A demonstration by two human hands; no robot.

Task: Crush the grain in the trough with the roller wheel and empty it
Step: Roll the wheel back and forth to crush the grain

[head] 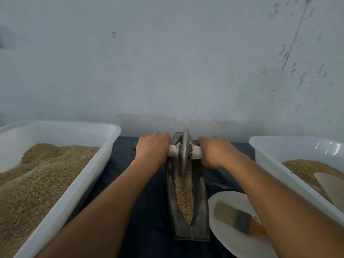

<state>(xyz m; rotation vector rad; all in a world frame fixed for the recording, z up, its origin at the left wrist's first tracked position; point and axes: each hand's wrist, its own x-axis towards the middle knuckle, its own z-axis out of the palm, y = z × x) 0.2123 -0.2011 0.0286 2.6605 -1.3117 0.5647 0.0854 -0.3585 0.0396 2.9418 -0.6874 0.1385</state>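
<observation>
Left hand [152, 146] and right hand [214, 151] each curled round axle [196, 152] ends; wheel [184, 151] upright in grain [185, 194], far end of trough [202, 216].

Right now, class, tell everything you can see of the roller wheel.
The roller wheel is a thin grey disc that looks like metal, standing upright on edge at the far end of the trough, its lower rim in the grain. A crosswise handle wrapped in white runs through its centre; the left hand and right hand each grip one side.
</observation>
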